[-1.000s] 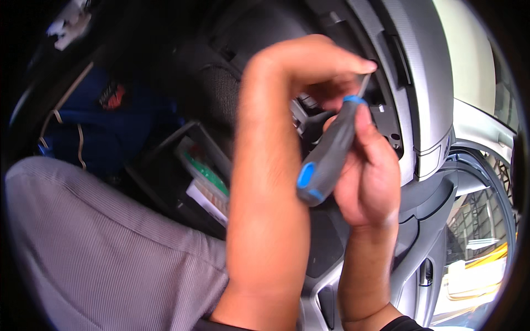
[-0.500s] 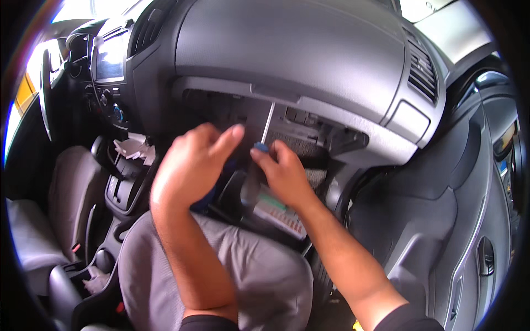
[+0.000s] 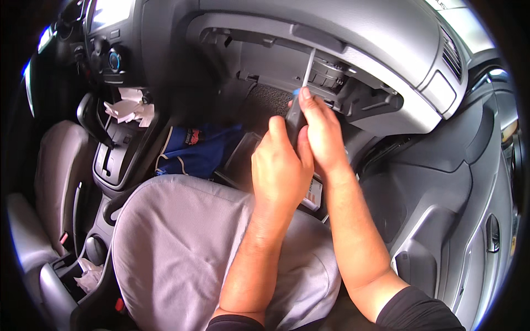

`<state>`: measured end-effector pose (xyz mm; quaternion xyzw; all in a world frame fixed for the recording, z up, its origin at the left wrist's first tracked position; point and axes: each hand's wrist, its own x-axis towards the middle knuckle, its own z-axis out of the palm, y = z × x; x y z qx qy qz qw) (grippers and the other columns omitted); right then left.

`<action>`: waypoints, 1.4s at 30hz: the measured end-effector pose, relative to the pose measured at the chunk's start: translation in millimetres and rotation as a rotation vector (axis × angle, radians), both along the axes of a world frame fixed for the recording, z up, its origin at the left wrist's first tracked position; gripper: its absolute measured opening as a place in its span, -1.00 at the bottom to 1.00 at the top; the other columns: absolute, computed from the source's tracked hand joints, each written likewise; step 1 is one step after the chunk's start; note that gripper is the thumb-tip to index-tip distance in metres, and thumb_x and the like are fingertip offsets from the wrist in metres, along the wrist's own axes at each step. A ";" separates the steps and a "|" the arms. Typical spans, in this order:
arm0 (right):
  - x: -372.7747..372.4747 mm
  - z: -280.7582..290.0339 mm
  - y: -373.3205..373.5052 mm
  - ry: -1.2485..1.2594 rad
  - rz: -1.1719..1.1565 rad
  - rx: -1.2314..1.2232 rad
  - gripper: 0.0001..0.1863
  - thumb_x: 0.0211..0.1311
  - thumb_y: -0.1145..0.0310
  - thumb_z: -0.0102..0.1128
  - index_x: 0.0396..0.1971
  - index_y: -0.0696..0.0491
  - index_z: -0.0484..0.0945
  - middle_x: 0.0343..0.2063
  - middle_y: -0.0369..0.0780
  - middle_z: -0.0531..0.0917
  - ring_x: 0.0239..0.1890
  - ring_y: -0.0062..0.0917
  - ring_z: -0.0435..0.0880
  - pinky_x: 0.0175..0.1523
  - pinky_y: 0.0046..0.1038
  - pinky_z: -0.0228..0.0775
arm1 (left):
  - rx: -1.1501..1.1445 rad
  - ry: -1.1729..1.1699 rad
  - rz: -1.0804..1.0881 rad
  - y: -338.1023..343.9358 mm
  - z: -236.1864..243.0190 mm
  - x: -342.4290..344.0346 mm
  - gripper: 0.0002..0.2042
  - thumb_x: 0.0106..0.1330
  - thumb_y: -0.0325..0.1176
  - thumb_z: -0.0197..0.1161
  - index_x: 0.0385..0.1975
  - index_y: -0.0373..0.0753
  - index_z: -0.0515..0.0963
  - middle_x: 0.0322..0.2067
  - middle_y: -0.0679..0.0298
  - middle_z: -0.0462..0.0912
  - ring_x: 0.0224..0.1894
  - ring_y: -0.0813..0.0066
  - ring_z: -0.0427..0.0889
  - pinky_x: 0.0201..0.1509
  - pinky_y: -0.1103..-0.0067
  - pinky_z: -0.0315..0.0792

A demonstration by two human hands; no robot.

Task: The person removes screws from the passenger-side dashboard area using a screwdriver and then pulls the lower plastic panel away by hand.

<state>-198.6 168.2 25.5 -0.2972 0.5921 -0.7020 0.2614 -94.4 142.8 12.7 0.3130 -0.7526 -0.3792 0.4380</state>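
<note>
Both my hands are on a screwdriver [image 3: 296, 117] with a dark handle, a blue collar and a long pale shaft. My left hand [image 3: 280, 174] is closed around the lower end of the handle. Higher up, my right hand [image 3: 326, 135] grips it near the collar with the thumb along it. The shaft points up and away, and its tip meets the upper lip of the open cavity [image 3: 270, 60] under the passenger-side dashboard [image 3: 375, 27]. Whether the tip sits in a screw cannot be made out.
Below me is a grey-covered seat [image 3: 182, 231]. A blue cloth item [image 3: 201, 151] and a partly hidden box [image 3: 313, 196] lie in the footwell. The gear lever [image 3: 96, 118] and crumpled paper [image 3: 132, 107] are at left, the door panel [image 3: 436, 193] at right.
My left hand has come right and closed on the screwdriver handle; before, it was apart from it. The view has shifted, with the dashboard now higher in the picture.
</note>
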 end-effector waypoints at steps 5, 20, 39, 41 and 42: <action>-2.0 15.9 0.9 -0.063 0.035 0.023 -0.56 0.49 -0.03 0.18 -0.14 0.12 0.62 -0.37 -0.30 0.65 -0.41 -0.68 0.60 -0.33 -0.57 0.43 | 1.231 0.850 -0.672 -16.0 -8.9 9.3 -0.83 0.56 -0.23 0.09 -0.14 -0.21 0.43 -0.47 0.27 0.54 -0.65 0.71 0.28 -0.60 0.72 0.12; -2.0 23.7 -9.5 -0.161 -0.029 -0.123 -0.65 0.50 0.09 0.20 -0.15 0.12 0.65 -0.46 -0.40 0.56 -0.52 -0.79 0.43 -0.39 -0.67 0.32 | 0.830 0.731 -0.577 -5.5 -0.4 -3.6 -0.87 0.49 -0.43 0.16 -0.15 -0.27 0.35 -0.43 0.18 0.62 -0.64 0.58 0.41 -0.63 0.61 0.26; -12.4 24.4 -1.9 0.314 -0.007 0.114 -0.49 0.52 -0.06 0.11 0.02 0.13 0.64 -0.36 -0.37 0.60 -0.41 -0.72 0.54 -0.33 -0.68 0.38 | 1.299 0.977 -0.783 -18.9 -4.8 7.7 -0.76 0.50 -0.25 0.18 -0.09 -0.29 0.40 -0.44 0.17 0.66 -0.73 0.66 0.28 -0.71 0.70 0.10; -12.1 25.8 -2.4 0.351 -0.019 0.096 -0.50 0.54 -0.05 0.07 0.03 0.13 0.63 -0.33 -0.37 0.59 -0.36 -0.73 0.53 -0.24 -0.66 0.40 | 1.159 0.737 -0.743 -17.7 -5.6 6.9 -0.78 0.50 -0.30 0.20 -0.04 -0.27 0.38 -0.44 0.17 0.65 -0.71 0.63 0.33 -0.66 0.69 0.17; -11.4 25.6 -3.6 0.292 -0.040 0.080 -0.50 0.55 -0.04 0.05 0.03 0.13 0.63 -0.32 -0.37 0.59 -0.33 -0.73 0.53 -0.20 -0.64 0.41 | 0.965 0.642 -0.623 -13.1 -4.1 3.5 -0.77 0.49 -0.34 0.21 -0.03 -0.28 0.37 -0.44 0.19 0.66 -0.70 0.60 0.38 -0.63 0.66 0.24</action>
